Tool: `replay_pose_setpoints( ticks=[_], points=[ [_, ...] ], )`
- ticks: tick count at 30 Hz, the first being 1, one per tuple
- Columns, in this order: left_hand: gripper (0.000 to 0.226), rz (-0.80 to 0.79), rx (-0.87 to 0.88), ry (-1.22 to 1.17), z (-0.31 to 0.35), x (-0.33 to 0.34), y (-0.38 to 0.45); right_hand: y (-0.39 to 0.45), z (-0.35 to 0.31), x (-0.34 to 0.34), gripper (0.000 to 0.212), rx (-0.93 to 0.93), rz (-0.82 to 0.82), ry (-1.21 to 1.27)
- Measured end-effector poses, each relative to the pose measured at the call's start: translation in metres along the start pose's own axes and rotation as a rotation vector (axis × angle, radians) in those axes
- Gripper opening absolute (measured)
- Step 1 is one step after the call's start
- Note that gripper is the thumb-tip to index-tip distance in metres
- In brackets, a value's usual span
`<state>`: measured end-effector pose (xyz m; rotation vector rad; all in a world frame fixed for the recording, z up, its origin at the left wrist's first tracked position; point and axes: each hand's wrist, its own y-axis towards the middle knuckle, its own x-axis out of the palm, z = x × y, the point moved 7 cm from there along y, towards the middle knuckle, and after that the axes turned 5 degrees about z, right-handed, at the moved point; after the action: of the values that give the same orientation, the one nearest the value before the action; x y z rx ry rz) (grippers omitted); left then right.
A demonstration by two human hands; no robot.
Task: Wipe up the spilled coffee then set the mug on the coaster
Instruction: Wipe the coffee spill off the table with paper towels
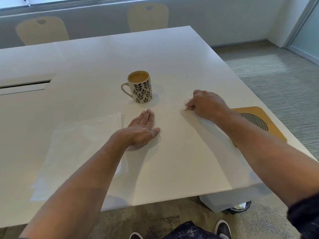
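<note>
Coffee is sitting near the brim of the mug (140, 87), frame centre; the curled right hand (205, 104) is wiping just right, the left hand (143, 128) lying flat: a knock could spill it. The coaster (257, 121) is waiting at right.

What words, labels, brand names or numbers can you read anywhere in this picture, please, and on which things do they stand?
None: no readable text shows in this view.
The mug bears only a dark leaf pattern, no words.
The coaster shows only a woven mesh circle in its middle, no label.
The paper towels and the table are plain white.
</note>
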<state>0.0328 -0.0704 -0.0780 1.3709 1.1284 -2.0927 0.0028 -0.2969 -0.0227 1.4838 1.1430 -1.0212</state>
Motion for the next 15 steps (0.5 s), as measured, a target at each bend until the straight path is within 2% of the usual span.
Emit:
replay_pose_setpoints(
  ticks=[2,7,9,11,15],
  points=[
    [0.073,0.004,0.003,-0.007,0.0,-0.001,-0.001,0.006,-0.017,0.005,0.031,-0.028,-0.003,0.02],
    [0.074,0.0,0.011,-0.002,-0.001,-0.001,-0.001,-0.01,-0.078,0.015,0.031,-0.413,-0.126,0.034],
    [0.074,0.007,0.008,0.0,-0.001,-0.001,-0.001,-0.017,-0.084,0.013,0.031,-0.491,-0.161,0.022],
    [0.074,0.016,0.009,-0.001,-0.001,-0.001,-0.001,-0.014,-0.073,0.006,0.031,-0.442,-0.142,0.005],
    [0.073,0.027,0.009,-0.002,-0.001,0.001,-0.001,-0.002,-0.023,-0.008,0.036,-0.151,-0.078,-0.048]
  ],
)
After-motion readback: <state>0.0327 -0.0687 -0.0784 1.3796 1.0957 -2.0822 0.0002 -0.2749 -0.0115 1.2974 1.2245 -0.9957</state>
